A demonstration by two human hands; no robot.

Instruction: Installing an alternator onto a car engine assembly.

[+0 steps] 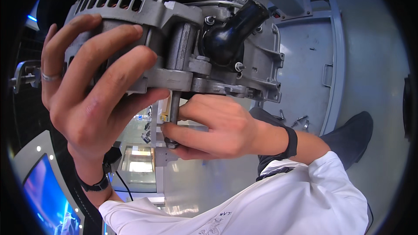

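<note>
An alternator (117,15) with a slotted metal housing sits against the engine block (261,65). My left hand (93,82) is wrapped round its side, fingers spread over the housing and thumb below its lower lug. Just under that lug, my right hand (217,126) pinches a long bolt (173,111) between thumb and fingers. The bolt stands upright, its head at the bottom and its upper end at the lug (170,79); how far it reaches inside is hidden. A black elbow-shaped hose fitting (233,35) is fixed to the block on the right with nuts.
A blue-grey metal frame with a tray (305,61) lies to the right, with several loose bolts (300,121) on it. At lower left a lit screen (54,196) stands near my left forearm. A glass-fronted case (138,165) is below the hands.
</note>
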